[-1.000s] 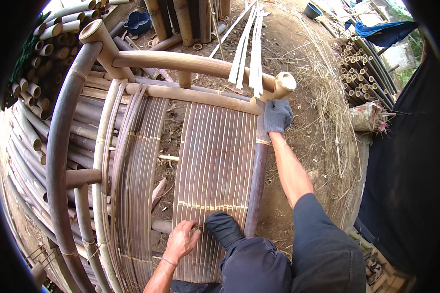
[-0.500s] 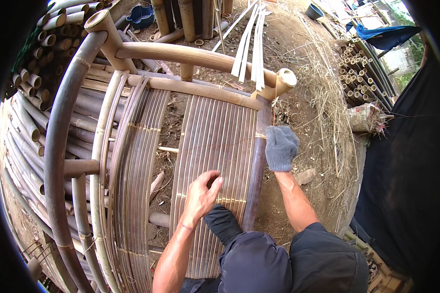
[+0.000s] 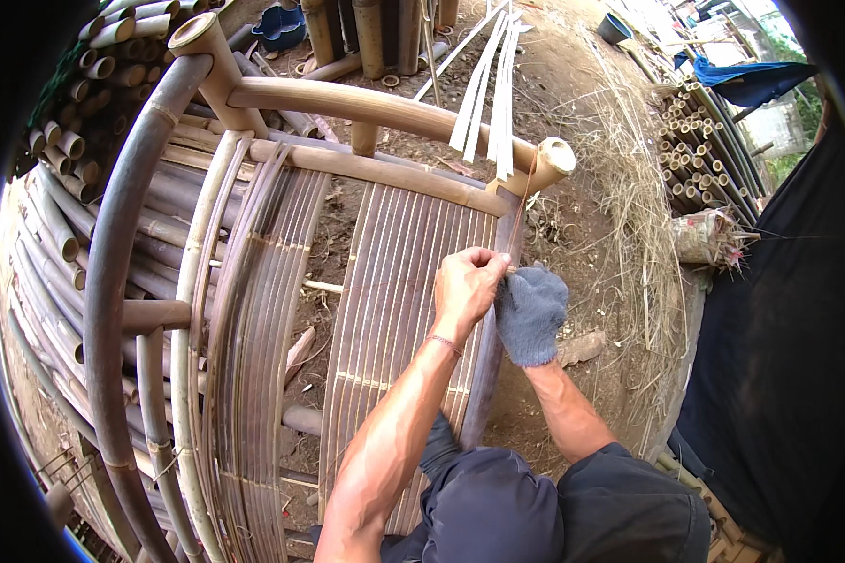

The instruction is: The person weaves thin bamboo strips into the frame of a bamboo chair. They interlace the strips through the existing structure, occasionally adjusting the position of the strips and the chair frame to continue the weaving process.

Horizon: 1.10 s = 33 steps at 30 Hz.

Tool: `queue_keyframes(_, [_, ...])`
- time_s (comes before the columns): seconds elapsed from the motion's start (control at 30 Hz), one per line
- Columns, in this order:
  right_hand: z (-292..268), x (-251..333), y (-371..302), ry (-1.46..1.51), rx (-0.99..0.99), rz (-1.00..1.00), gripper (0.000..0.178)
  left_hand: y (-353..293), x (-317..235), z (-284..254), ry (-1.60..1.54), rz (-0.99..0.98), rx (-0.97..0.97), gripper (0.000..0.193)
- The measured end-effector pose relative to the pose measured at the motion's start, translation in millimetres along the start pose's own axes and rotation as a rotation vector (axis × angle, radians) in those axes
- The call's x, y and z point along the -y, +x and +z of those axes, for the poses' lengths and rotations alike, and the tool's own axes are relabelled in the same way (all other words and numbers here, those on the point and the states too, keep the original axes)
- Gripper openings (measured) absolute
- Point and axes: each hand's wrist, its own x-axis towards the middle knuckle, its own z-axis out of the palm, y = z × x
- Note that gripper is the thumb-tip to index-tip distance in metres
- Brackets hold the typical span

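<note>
My bare left hand (image 3: 467, 289) is closed in a pinch at the right rail of a bamboo seat. A thin reddish cord (image 3: 528, 208) hangs past the post end and runs down to its fingertips. Just to its right, my right hand (image 3: 533, 314) in a grey knitted glove is curled against the outer side of the rail, fingertips near the left thumb. Whatever the glove grips is hidden. Under my left forearm lie the seat's dark bamboo slats (image 3: 385, 310), side by side. Another bundle of slats (image 3: 263, 347) stretches along the left side.
The seat's curved bamboo armrest (image 3: 113, 225) rises at left, and a thick bamboo rail (image 3: 366, 101) crosses the far end. Pale split strips (image 3: 479, 94) lean on that end. Bamboo poles (image 3: 690, 155) are stacked at right, beside dry straw (image 3: 620, 188) and a dark cloth (image 3: 770, 357).
My left hand has moved up and right from over the slats to meet the gloved right hand at the rail. The glove has shifted slightly down and left.
</note>
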Motion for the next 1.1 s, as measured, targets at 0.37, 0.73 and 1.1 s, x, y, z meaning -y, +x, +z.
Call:
queue_keyframes(0.37, [5,-9,-7,0.08,0.022,0.0,0.009,1,8,2,-0.115,-0.087,0.016,0.024])
queue_keyframes(0.73, [1,-14,-16,0.024,0.175,0.141,0.027,0,10,9,-0.153,-0.008,-0.07,0.022])
queue_keyframes(1.1, [-8,56,-87,1.841,0.679,1.285,0.053,-125,25,-67,0.329,0.062,-0.136,0.025])
